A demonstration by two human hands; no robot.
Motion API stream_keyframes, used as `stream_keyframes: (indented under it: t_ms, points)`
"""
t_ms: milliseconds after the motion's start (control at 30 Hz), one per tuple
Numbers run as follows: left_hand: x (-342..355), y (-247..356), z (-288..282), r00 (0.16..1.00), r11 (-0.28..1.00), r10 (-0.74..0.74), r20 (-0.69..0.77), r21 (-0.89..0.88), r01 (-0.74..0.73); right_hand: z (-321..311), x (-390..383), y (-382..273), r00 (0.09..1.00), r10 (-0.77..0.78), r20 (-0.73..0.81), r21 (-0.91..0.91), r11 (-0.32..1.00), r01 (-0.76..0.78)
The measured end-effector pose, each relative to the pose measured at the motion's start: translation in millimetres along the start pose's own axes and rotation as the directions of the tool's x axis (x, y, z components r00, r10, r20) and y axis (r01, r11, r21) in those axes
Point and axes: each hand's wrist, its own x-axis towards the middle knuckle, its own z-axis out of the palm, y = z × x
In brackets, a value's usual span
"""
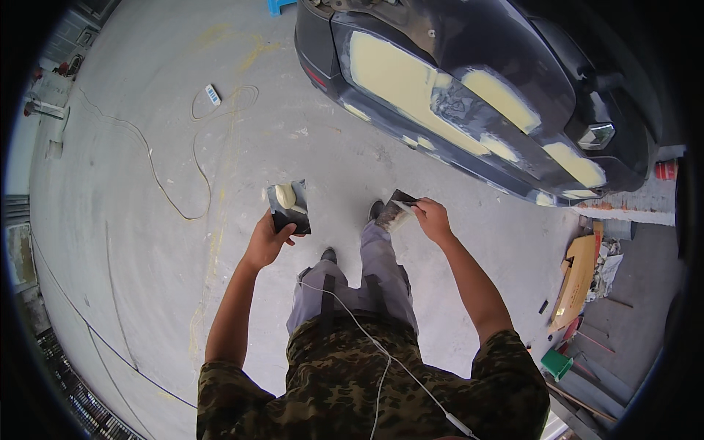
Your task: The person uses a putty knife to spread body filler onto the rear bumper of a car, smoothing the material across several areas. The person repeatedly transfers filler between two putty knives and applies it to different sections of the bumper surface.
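My left hand (269, 238) is closed on the near edge of a dark, flat putty board (299, 220). On the board sits a mound of pale yellow filler putty (285, 195). In my right hand (431, 218) is a thin, dark putty spreader (396, 210), smeared with pale filler along one side and held above my shoe. The two tools are apart, with my legs between and below them. Ahead to the right is a dark car bumper (411, 132), with large patches of yellow filler (385, 70) on the bodywork. Neither hand touches the car.
A white power strip (213, 94) with its cable lies on the grey floor at the far left. A blue stool (280, 6) stands at the far edge. Flattened cardboard (574, 282) and a green container (556, 364) lie at right. A cable crosses my shirt.
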Motion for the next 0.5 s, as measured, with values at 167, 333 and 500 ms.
stream_keyframes:
  t_ms: [167,333,500]
  points:
    - [176.2,-141.3,-41.6,0.970,0.992,0.080,-0.230,-0.077,-0.100,148.5,192.4,137.2,0.994,0.055,0.092,0.153,0.986,-0.069]
    - [378.7,-396.9,-95.0,0.932,0.945,0.136,-0.336,-0.239,-0.224,370.5,356.4,285.5,0.998,-0.057,0.007,0.323,0.945,0.051]
    - [523.0,-636.1,-147.5,0.941,0.938,0.149,-0.302,-0.259,-0.232,583.6,453.2,405.3,0.999,0.043,0.029,0.370,0.928,-0.051]
